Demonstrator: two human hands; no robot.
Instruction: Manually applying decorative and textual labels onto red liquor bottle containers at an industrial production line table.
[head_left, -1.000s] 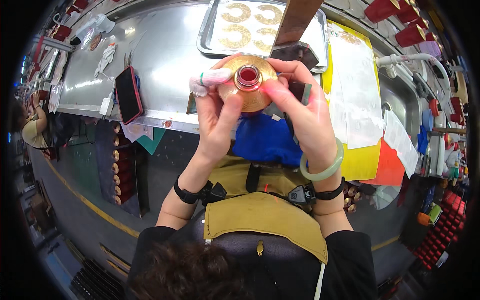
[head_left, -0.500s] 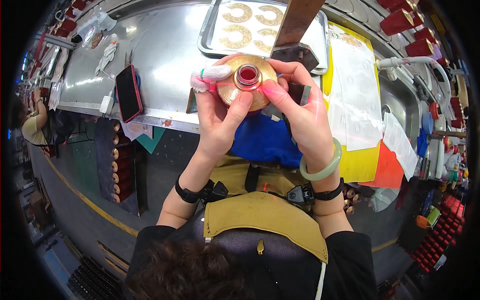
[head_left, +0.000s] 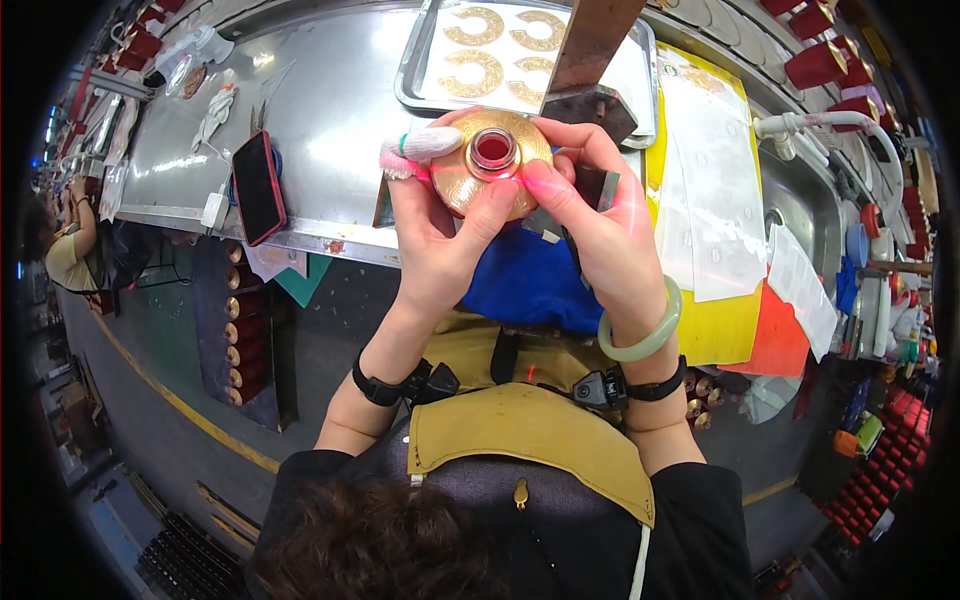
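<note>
A round bottle [head_left: 455,185] with a gold patterned shoulder is held between my hands over the table's front edge, its open red neck [head_left: 493,150] facing up. My left hand [head_left: 435,225] closes round its left side, the thumb resting on the gold surface near the neck. A white cloth cover [head_left: 432,144] wraps one left finger. My right hand [head_left: 600,225] grips the right side, its thumb pressed on the gold shoulder. Below the bottle lies a blue cloth [head_left: 535,280]. Most of the bottle's body is hidden under its shoulder and my hands.
Behind the bottle, a metal tray [head_left: 412,75] carries gold C-shaped pieces [head_left: 470,73] on white sheets. A brown upright bar [head_left: 590,45] stands across the tray. A phone [head_left: 258,188] leans at the left. White sheets [head_left: 705,190] cover a yellow board [head_left: 725,335] beside a sink [head_left: 815,190].
Both hands keep their hold, and the bottle has shifted very slightly left. At the far left, another person's arm has moved a little.
</note>
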